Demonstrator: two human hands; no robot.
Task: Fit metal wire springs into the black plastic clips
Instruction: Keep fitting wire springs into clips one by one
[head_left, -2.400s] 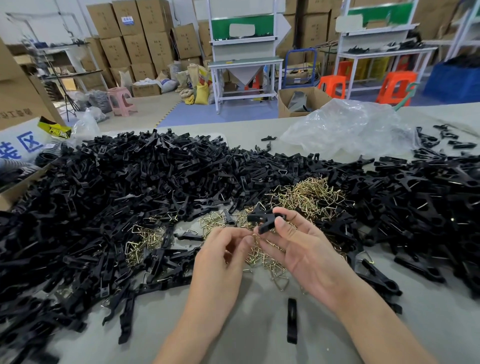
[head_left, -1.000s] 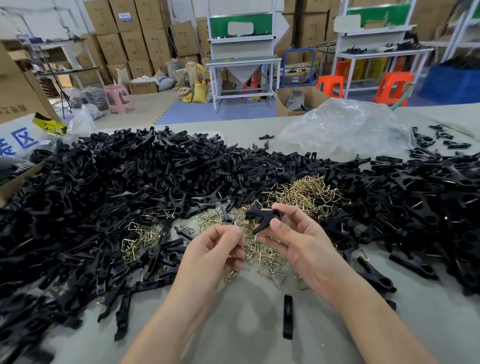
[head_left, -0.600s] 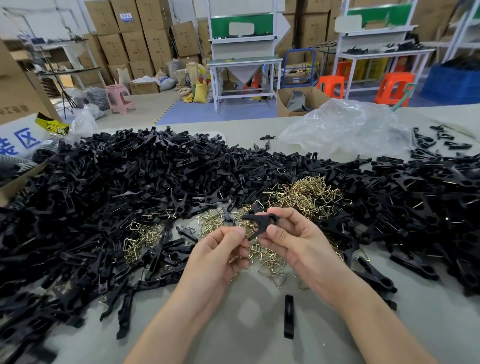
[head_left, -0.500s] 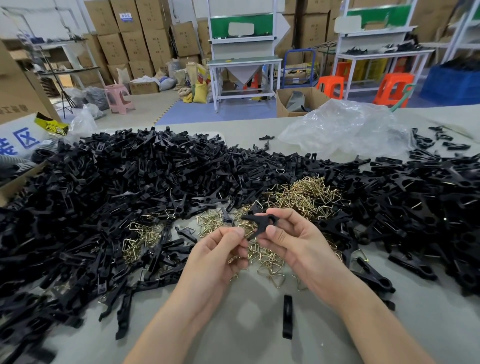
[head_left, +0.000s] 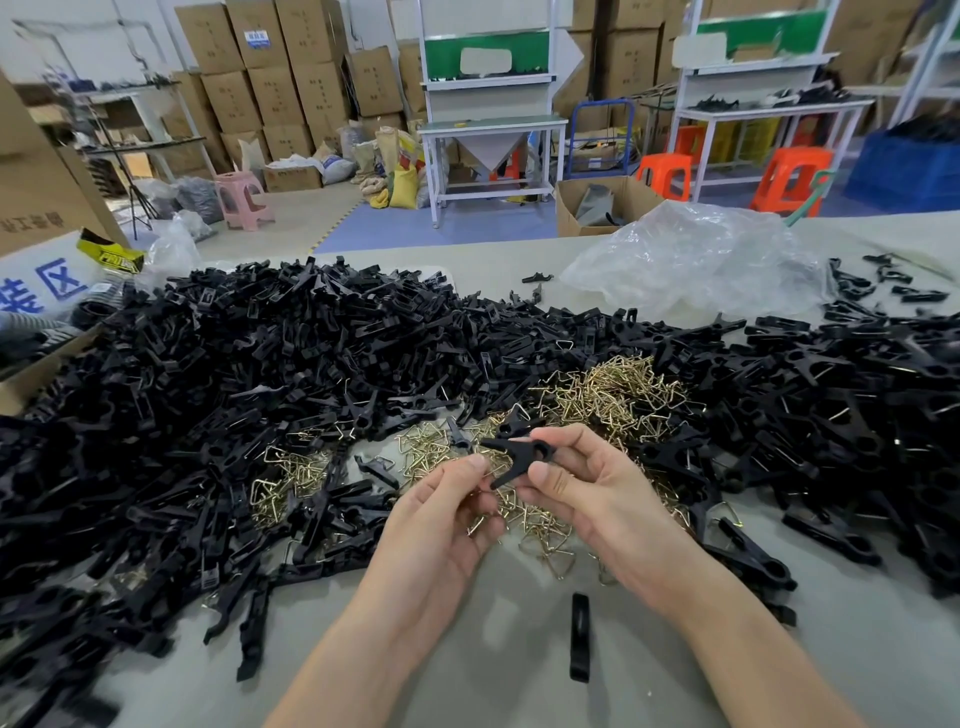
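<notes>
Bright, even overhead light is filling a wide-angle view.
Soft, faint shadows are falling on the grey tabletop (head_left: 493, 691) under the left hand (head_left: 441, 519) and right hand (head_left: 597, 499). The clear plastic bag (head_left: 696, 254) at upper right is catching white glare, and the wire springs (head_left: 618, 384) are glinting. The black clips (head_left: 260, 374) are merging into dark masses. Focus is sitting sharpest on the held clip (head_left: 519, 452) at centre, while the boxes (head_left: 270, 67) along the top are looking softer and the frame's edges are bowing and smearing.
</notes>
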